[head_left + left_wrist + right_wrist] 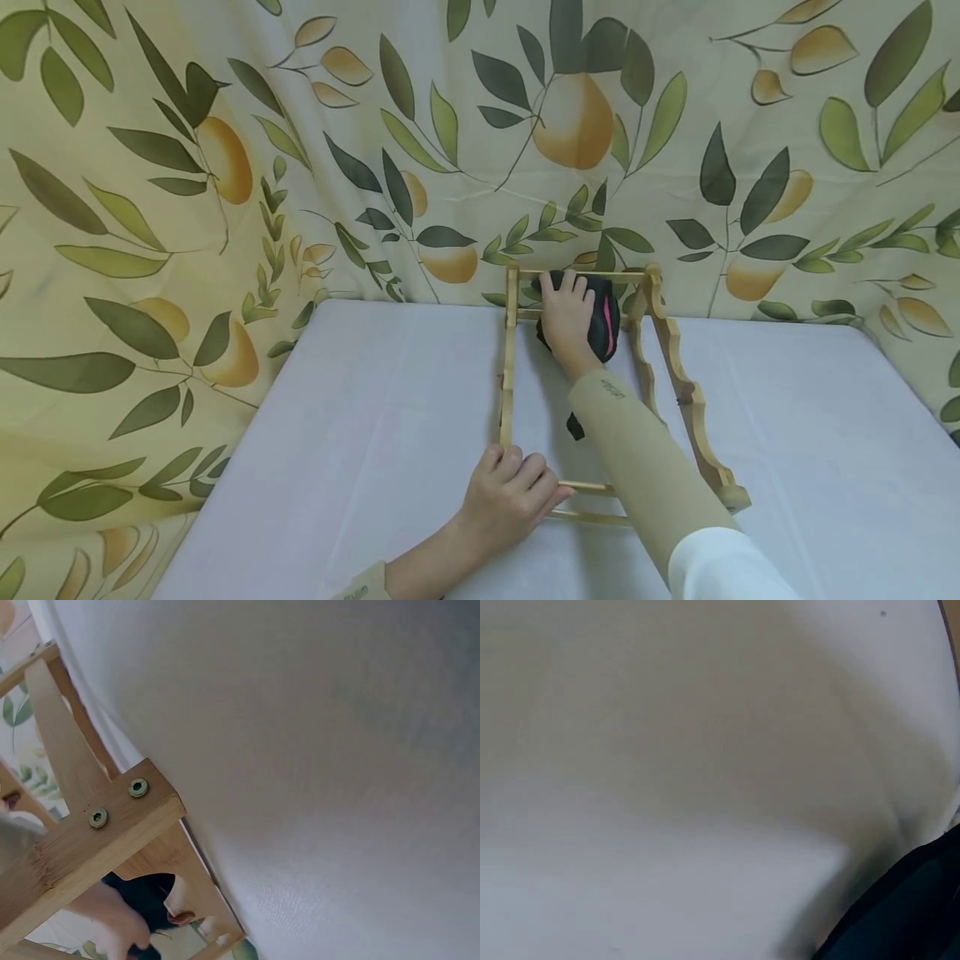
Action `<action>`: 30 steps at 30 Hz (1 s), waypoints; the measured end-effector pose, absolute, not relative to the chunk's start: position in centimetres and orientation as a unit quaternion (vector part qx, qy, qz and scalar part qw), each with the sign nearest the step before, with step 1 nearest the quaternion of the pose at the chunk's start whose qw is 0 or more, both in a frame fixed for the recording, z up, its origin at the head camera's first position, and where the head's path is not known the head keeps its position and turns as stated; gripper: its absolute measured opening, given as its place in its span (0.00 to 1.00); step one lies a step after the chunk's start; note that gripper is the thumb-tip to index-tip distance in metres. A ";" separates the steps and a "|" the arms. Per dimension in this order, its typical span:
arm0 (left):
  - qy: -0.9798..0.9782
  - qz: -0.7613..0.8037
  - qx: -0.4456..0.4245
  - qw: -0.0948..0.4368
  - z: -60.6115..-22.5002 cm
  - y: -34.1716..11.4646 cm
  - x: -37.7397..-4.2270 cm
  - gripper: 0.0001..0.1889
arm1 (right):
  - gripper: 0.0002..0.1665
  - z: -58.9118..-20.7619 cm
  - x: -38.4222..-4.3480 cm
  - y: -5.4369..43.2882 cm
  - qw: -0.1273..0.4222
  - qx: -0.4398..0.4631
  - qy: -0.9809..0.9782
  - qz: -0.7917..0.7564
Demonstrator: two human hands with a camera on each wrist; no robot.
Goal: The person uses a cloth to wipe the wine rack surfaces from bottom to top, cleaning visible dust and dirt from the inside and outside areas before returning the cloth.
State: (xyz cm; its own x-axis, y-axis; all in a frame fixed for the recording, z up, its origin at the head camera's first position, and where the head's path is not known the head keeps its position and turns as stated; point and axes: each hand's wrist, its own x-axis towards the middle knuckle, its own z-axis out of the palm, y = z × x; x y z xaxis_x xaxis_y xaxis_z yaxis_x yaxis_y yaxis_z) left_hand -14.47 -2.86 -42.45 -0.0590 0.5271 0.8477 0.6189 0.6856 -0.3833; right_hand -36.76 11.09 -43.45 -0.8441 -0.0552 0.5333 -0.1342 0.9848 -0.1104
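A wooden rack (507, 375) with wavy-edged side rails rests on the white-covered table. My left hand (510, 496) grips its near left corner, the fingers curled over the wood. Inside the far end of the frame, my right hand (567, 317) holds a black bag (603, 321) with a pink stripe, close to the far crossbar. A small black end piece (575, 427), perhaps of a strap, shows beside the right forearm. The left wrist view catches a bolted wooden bar (82, 832) up close and the dark bag behind it. Only the bag's edge (911, 915) appears in the right wrist view.
The white tabletop (360, 417) extends to both sides of the rack. Behind it hangs a curtain (420, 167) printed with leaves and orange fruit, near the rack's far end. My right forearm crosses over the rack's near bars (588, 487).
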 end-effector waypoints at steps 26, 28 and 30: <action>-0.737 -0.032 -0.396 0.547 -43.6 -3.0 -14.7 0.19 | 0.28 -43.3 -36.8 10.6 0.212 0.014 -0.974 0.077; -0.735 -0.031 -0.395 0.550 -43.6 -3.0 -14.7 0.19 | 0.30 -43.6 -36.9 11.2 0.207 0.003 -0.975 0.078; -0.735 -0.029 -0.395 0.551 -43.6 -3.0 -14.7 0.19 | 0.31 -43.8 -37.0 11.5 0.210 0.004 -0.975 0.074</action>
State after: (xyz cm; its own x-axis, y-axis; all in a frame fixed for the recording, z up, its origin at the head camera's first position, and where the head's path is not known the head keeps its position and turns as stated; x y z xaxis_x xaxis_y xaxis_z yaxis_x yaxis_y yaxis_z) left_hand -14.72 -3.03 -43.59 -0.0812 0.5478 0.8327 0.6126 0.6864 -0.3918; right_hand -36.97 11.54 -43.79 -0.9116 0.0233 0.4104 -0.0387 0.9891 -0.1421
